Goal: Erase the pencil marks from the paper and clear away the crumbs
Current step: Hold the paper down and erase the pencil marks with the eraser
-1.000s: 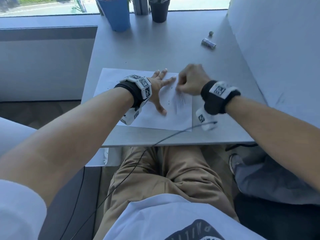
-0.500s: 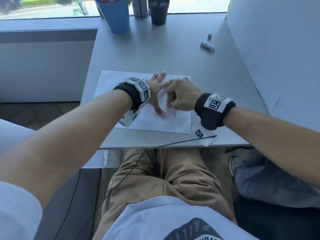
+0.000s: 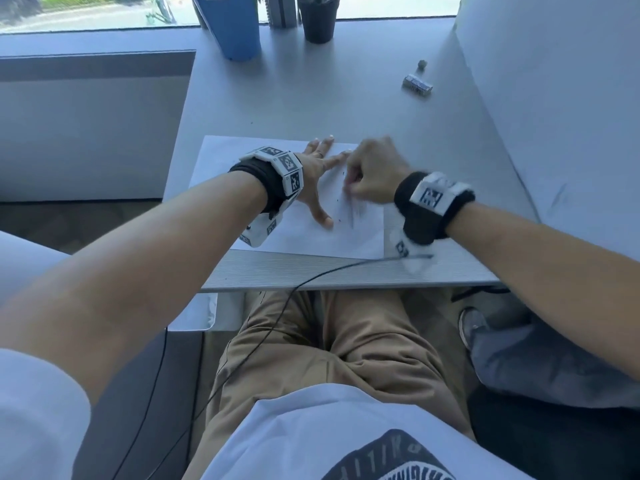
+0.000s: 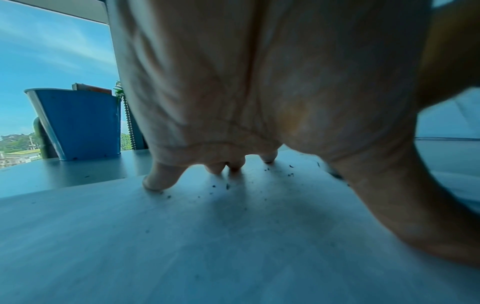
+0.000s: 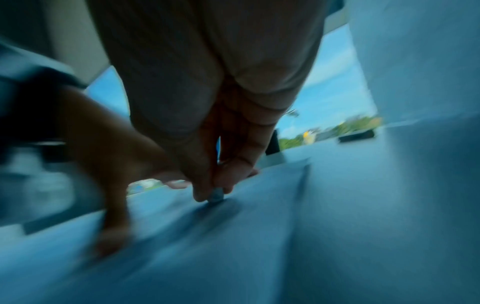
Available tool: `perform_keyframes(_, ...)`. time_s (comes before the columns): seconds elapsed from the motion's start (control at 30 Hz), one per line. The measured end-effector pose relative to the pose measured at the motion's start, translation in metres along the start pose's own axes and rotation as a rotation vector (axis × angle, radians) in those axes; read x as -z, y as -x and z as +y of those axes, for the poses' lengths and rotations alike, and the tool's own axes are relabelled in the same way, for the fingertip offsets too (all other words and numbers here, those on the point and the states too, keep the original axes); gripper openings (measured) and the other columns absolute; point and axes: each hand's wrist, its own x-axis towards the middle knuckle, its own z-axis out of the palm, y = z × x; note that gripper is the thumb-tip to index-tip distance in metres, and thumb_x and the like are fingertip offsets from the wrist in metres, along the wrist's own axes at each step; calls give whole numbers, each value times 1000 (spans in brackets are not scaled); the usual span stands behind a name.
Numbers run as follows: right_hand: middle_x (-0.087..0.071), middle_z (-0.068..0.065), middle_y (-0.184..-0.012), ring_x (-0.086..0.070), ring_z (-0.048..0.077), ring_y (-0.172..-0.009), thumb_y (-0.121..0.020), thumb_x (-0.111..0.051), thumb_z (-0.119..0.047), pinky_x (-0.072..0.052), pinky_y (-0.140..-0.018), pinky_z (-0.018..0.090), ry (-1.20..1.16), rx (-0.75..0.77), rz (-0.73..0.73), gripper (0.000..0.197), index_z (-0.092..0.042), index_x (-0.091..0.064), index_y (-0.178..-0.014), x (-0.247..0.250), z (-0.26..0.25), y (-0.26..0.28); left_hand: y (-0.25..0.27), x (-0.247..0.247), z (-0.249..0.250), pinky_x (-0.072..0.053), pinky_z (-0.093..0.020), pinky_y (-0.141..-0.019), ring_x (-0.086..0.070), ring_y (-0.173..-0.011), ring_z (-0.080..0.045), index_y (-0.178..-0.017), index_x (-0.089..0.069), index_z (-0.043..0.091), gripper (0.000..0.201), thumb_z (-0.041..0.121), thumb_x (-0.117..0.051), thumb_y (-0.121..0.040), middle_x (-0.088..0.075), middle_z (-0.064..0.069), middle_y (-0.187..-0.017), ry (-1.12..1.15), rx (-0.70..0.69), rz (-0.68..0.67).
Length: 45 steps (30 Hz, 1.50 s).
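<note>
Right hand [image 3: 372, 174] now sits farther right and farther from the body than half a second ago, exposing pencil marks [image 3: 355, 211] it covered; left hand [image 3: 313, 168] stays spread flat, pressing the paper [image 3: 304, 237]. Paper lies at the desk's [image 3: 311, 98] near edge, with grey strokes and dark crumbs [image 4: 228, 186]. Right fingers pinch a small eraser [image 5: 217, 197], blurred and mostly hidden.
</note>
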Motion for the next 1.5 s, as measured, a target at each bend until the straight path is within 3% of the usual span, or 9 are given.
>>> perform_keyframes(0.23,-73,8,-70,-67,21,-67,-70,-70,-9,-48,-61,21,-42,-91,101,6,-8,-76,-70,14,18,-13,2,0,2,-8,-60,-116,23,-148,-20,-151,19,41,145,58,-88,-54,32,4,-159,13,-3,13)
perform_keyframes(0.37,-71,6,-67,-60,12,-60,-70,-68,-4,-50,-61,24,4,104,-107,7,-5,-75,-68,-9,-7,11,1,-1,0,-8,-60,-116,24,-147,-19,-151,19,40,147,60,-88,-53,33,5,-158,12,-1,1)
perform_keyframes(0.53,-72,5,-68,-61,14,-62,-69,-73,-8,-51,-60,24,-53,-88,107,4,-7,-77,-70,17,22,-12,0,-1,-1,-8,-59,-116,22,-148,-20,-152,18,42,147,59,-89,-52,32,5,-158,26,-11,16)
perform_keyframes(0.67,-68,4,-64,-54,9,-55,-69,-71,-5,-38,-51,8,-18,75,-62,5,-5,-75,-66,-6,2,9,-2,-2,-2,-7,-57,-117,23,-148,-20,-151,18,40,147,61,-87,-51,33,5,-158,12,-16,12)
perform_keyframes(0.8,-70,6,-66,-60,14,-60,-70,-69,-8,-49,-58,19,-59,-98,152,7,-6,-75,-68,17,31,-14,-2,-3,-2,-8,-60,-115,22,-148,-20,-151,18,43,149,59,-89,-49,31,5,-159,23,-19,24)
perform_keyframes(0.93,-68,2,-60,-54,3,-50,-67,-66,-5,-48,-56,16,-26,88,-65,10,-8,-73,-62,-11,2,14,-5,-4,-3,-9,-57,-116,23,-148,-19,-150,21,41,149,62,-87,-50,34,5,-158,5,-14,13)
perform_keyframes(1.1,-69,5,-64,-57,11,-56,-70,-71,-11,-47,-55,16,-58,-99,137,5,-9,-74,-67,19,32,-12,-4,-3,-4,-7,-59,-116,23,-148,-20,-151,20,43,149,60,-88,-49,33,5,-158,30,-23,19)
perform_keyframes(1.2,-58,-5,-52,-52,8,-50,-68,-68,-6,-34,-51,3,-29,52,-43,10,-8,-70,-59,-2,7,11,-5,-4,-3,-7,-60,-115,24,-147,-19,-150,22,41,149,61,-87,-51,34,5,-157,3,-14,11)
perform_keyframes(1.5,-59,-2,-55,-52,12,-53,-69,-67,-6,-32,-52,7,-38,83,-43,10,-7,-71,-59,-10,3,18,-4,-4,-3,-9,-63,-114,23,-148,-20,-150,22,41,149,62,-87,-51,33,4,-158,-2,-12,14)
